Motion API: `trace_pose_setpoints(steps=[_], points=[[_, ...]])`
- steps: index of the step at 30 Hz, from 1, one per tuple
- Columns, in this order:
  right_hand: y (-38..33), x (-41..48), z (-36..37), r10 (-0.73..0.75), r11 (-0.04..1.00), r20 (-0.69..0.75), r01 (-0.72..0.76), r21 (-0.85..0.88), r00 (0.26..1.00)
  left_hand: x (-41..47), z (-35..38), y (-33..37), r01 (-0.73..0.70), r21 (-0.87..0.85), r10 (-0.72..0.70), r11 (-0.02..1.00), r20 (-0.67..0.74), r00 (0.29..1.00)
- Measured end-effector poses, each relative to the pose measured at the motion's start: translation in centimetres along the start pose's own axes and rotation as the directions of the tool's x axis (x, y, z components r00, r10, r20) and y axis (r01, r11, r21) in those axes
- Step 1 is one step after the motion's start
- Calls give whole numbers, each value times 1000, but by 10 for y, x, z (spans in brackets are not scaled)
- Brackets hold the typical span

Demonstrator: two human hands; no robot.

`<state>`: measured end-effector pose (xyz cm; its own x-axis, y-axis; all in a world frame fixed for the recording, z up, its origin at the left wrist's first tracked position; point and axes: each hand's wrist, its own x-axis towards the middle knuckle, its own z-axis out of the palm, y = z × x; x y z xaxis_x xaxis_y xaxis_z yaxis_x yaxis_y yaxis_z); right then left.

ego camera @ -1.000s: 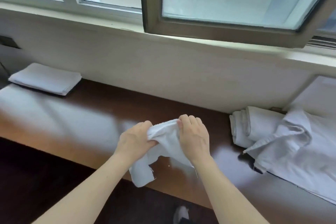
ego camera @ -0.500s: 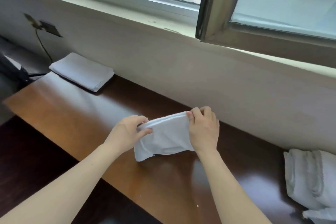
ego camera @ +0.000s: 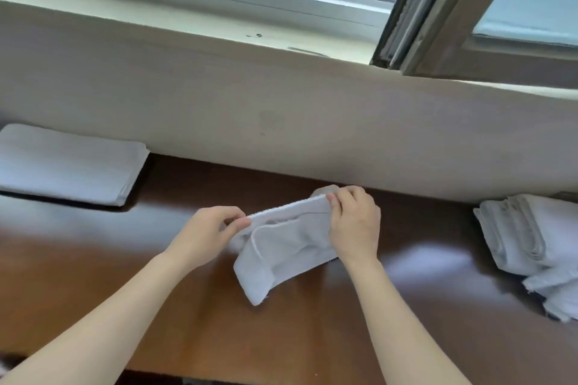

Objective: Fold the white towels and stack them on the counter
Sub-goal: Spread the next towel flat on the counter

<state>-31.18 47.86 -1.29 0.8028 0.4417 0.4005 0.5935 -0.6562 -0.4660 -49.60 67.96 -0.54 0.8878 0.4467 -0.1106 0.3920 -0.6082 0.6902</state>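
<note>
1. Pinching top edge of towel at each end: left grip, right grip.
2. Towel hanging btw grips, lower end prob. touching table.
3. Folded stack far left of left grip; unfolded pile well right of right grip.
4. Risk: layers uneven, inner flap sagging → crooked fold; light pinch → corner slipping out.
</note>
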Motion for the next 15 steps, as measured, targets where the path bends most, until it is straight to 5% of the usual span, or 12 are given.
trace_pose_setpoints(steps=[4,8,12,15], points=[[-46,-5,14,103,994,-28,-102,43,994,-2,-27,-23,13,-107,-14,994,-9,1000],[-77,-18,39,81,994,18,-82,68,997,-8,-35,-49,185,-212,-206,960,-80,975],[-93,-41,71,14,1000,137,-17,20,990,-13,-29,-85,386,-45,-388,921,-144,910],[-100,-64,89,4,1000,265,-6,9,964,-19,-13,-102,379,137,-344,915,-226,911]])
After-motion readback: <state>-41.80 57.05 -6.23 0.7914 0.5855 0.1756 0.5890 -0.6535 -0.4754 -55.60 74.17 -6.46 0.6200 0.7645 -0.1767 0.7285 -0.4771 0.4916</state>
